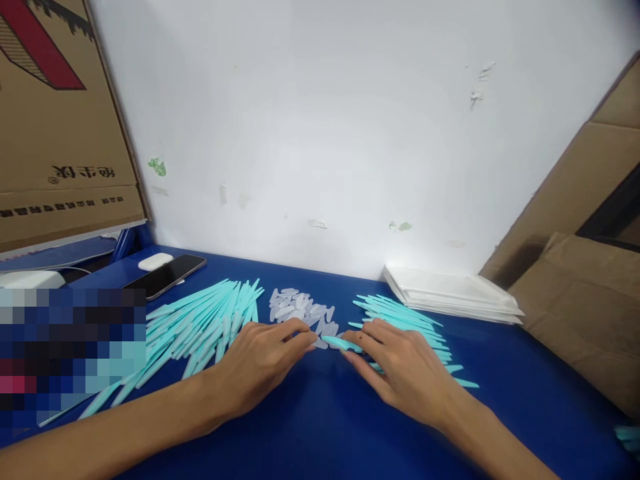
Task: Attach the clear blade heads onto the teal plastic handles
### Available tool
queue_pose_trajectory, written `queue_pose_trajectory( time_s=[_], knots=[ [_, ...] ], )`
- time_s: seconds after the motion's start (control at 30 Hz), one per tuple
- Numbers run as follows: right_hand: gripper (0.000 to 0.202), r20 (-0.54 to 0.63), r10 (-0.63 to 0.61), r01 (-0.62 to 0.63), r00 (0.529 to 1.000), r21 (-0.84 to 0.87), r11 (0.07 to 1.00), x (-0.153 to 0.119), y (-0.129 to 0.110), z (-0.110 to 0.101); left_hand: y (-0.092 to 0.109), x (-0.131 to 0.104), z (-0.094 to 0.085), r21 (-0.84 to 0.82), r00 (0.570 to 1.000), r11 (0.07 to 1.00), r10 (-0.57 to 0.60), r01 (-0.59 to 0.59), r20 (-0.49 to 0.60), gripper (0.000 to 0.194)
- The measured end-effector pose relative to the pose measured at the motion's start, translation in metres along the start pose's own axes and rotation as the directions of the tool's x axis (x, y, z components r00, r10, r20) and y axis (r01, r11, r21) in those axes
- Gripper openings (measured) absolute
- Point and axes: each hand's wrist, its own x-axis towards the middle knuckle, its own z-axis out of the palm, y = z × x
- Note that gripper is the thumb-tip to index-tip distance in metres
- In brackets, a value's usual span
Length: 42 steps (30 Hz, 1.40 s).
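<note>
Between the thumb and fingers of my right hand [400,360] is a slim turquoise plastic stick [340,343], its pointed end towards the left. My left hand [265,357] is closed in a pinch just left of that tip. A small translucent piece shows by its fingertips, but I cannot tell whether they grip it. Behind both hands lies a loose heap of small translucent caps [295,305]. Many turquoise sticks [205,327] fan out in a pile beyond my left forearm. More turquoise sticks [400,313] lie roughly side by side behind my right hand, which partly hides them.
A dark phone [167,275] and a white rounded case [155,261] rest at the back left of the blue table [310,433]. White flat sheets [450,290] are stacked at the back right. Cardboard boxes stand left [60,133] and right [585,320], before a white wall.
</note>
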Motion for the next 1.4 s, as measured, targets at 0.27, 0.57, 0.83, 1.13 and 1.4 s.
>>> queue_pose_trajectory(
  time_s=[0.27, 0.57, 0.83, 1.13, 1.4],
  knots=[
    [0.025, 0.042, 0.003, -0.008, 0.999, 0.124, 0.992, 0.000, -0.005, -0.001, 0.000, 0.001, 0.001, -0.052, 0.999, 0.998, -0.032, 0.031, -0.021, 0.016],
    [0.026, 0.035, 0.030, -0.036, 0.999, 0.164, 0.986, 0.001, -0.006, 0.002, 0.000, -0.001, 0.003, -0.026, 0.998, 0.998, -0.053, 0.053, -0.030, 0.018],
    [0.025, 0.005, 0.050, -0.050, 0.999, 0.158, 0.986, -0.001, -0.004, 0.003, -0.001, 0.002, 0.002, -0.013, 0.996, 0.997, -0.073, 0.072, -0.051, 0.018],
    [0.023, 0.009, 0.027, -0.028, 1.000, 0.207, 0.978, -0.001, -0.010, 0.001, 0.001, 0.001, 0.003, -0.050, 0.998, 0.998, -0.034, 0.032, -0.056, 0.016],
    [0.031, -0.019, -0.046, 0.050, 0.999, 0.256, 0.965, 0.002, -0.011, 0.006, 0.000, 0.001, 0.003, -0.048, 0.998, 0.999, 0.017, -0.020, -0.068, 0.016]
  ],
)
